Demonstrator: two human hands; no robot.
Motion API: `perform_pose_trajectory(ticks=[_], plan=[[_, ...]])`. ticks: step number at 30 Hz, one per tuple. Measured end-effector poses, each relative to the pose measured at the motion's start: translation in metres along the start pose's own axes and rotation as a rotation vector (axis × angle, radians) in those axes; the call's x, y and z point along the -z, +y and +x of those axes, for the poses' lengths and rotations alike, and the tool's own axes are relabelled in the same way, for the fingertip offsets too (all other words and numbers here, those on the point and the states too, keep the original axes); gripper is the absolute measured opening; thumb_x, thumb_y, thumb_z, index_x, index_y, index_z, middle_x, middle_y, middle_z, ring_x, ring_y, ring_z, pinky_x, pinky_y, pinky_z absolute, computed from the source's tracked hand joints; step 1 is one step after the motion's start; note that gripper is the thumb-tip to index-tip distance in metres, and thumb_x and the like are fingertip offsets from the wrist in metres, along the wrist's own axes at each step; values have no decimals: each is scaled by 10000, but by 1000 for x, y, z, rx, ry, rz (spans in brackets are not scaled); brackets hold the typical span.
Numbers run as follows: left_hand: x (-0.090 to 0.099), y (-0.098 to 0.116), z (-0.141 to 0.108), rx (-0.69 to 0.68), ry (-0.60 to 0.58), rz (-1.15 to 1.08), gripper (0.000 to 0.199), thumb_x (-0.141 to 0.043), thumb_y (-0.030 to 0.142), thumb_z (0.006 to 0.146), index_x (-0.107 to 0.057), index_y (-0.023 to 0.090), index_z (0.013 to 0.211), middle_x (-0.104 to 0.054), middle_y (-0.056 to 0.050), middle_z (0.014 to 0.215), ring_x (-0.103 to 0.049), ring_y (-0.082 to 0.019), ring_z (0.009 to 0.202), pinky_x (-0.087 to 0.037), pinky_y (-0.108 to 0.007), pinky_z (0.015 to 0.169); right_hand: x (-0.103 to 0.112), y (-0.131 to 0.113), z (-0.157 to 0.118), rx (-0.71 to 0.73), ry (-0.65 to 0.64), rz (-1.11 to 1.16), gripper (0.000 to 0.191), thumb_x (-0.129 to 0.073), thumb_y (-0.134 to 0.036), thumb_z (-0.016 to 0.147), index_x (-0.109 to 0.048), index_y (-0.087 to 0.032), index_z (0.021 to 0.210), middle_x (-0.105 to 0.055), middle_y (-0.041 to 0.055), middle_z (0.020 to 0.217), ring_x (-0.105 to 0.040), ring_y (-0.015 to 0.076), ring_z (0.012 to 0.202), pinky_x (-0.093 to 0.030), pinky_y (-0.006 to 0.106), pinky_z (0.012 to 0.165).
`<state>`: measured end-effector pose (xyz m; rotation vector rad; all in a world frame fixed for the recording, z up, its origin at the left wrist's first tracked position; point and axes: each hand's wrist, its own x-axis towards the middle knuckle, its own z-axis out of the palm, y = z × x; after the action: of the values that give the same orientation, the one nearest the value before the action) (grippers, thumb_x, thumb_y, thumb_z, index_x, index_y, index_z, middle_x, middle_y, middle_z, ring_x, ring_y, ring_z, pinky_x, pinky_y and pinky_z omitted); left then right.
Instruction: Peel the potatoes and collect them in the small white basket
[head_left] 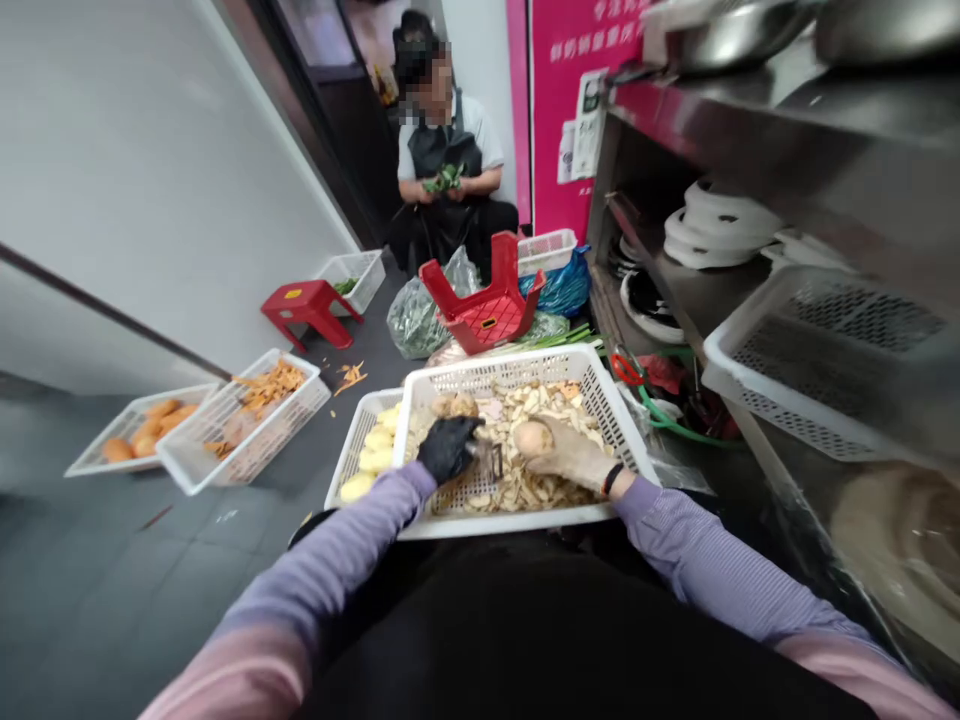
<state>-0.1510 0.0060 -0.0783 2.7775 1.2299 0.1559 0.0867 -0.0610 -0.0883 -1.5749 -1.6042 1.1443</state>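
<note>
My left hand (448, 449), in a black glove, is closed on a peeler (491, 460) whose head points to the right. In my right hand (574, 458), which wears a pale glove, sits a brown potato (533, 438). The peeler is just left of the potato; whether they touch I cannot tell. Both hands are over a white plastic basket (611, 395) strewn with potato peels (551, 405). A few unpeeled potatoes (454, 405) lie inside it, behind my left hand. Peeled yellow potatoes (377, 440) fill a second basket (345, 455) partly under the first.
To the left stand a basket of orange peels (274, 388) and another of orange vegetables (154, 425). Ahead are an upturned red stool (491, 315), an upright one (311, 305) and bagged greens (420, 315). A seated person (450, 150) holds leaves. Metal shelving (675, 290) borders the right.
</note>
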Motion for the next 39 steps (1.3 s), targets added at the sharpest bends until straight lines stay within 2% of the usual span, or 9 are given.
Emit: perform_pose_trajectory(ticks=[5, 9, 13, 19, 24, 29, 32, 36, 39], plan=[[15, 17, 43, -96, -89, 179, 246, -543, 179, 691, -679, 165, 896, -613, -87, 942, -542, -247, 948, -359, -390, 890, 5, -12, -4, -12, -3, -242, 596, -702, -296, 595, -478, -154, 1129, -596, 85, 1019, -569, 205, 893, -435, 301, 782], [9, 34, 68, -196, -96, 257, 184, -509, 173, 744, -673, 164, 827, -619, -81, 859, -545, -235, 926, -289, -429, 957, 1, -11, -1, 38, -52, -315, 505, -700, -264, 584, -506, -160, 1039, -608, 63, 932, -571, 182, 801, -427, 267, 698], [-2, 24, 84, -196, -214, 253, 216, -557, 149, 694, -675, 147, 876, -638, -104, 895, -556, -238, 939, -354, -382, 879, -2, 1, 7, 84, -12, -402, 479, -698, -324, 585, -515, -176, 1003, -592, 53, 932, -551, 184, 810, -402, 262, 684], [3, -12, 79, 75, -248, 308, 241, -543, 103, 696, -684, 65, 888, -651, -170, 874, -582, -266, 904, -384, -378, 815, 3, 3, 5, 47, -109, -454, 511, -700, -350, 575, -504, -195, 1020, -589, 38, 906, -545, 174, 758, -377, 248, 627], [7, -1, 75, -12, -185, 290, 233, -484, 158, 789, -686, 119, 899, -651, -123, 929, -552, -239, 981, -321, -379, 913, -3, 2, 7, -8, -30, -519, 512, -677, -417, 595, -508, -186, 1020, -593, 54, 859, -546, 191, 736, -358, 257, 584], [12, 7, 75, 123, -167, 324, 223, -508, 142, 756, -676, 64, 882, -643, -178, 889, -562, -274, 930, -358, -408, 827, -4, 8, 10, 97, -15, -489, 504, -676, -395, 599, -504, -197, 1029, -590, 45, 910, -548, 181, 761, -393, 266, 635], [12, 9, 74, 52, -176, 285, 260, -468, 186, 806, -670, 123, 957, -642, -141, 970, -542, -256, 998, -352, -388, 859, -3, 8, 9, 112, 45, -543, 462, -660, -418, 618, -515, -192, 994, -590, 51, 875, -551, 205, 773, -409, 292, 649], [10, 3, 75, 132, -258, 272, 236, -544, 158, 716, -684, 80, 889, -653, -172, 908, -577, -272, 923, -385, -380, 803, -3, 5, 6, 350, 64, -522, 518, -668, -351, 620, -505, -179, 1081, -581, 86, 1003, -544, 239, 911, -423, 341, 798], [9, -4, 77, 56, -194, 238, 240, -553, 180, 699, -687, 130, 892, -660, -128, 894, -575, -255, 931, -386, -360, 809, -4, 5, 6, 414, 131, -569, 473, -639, -350, 661, -522, -144, 1071, -579, 121, 993, -531, 273, 939, -412, 384, 838]])
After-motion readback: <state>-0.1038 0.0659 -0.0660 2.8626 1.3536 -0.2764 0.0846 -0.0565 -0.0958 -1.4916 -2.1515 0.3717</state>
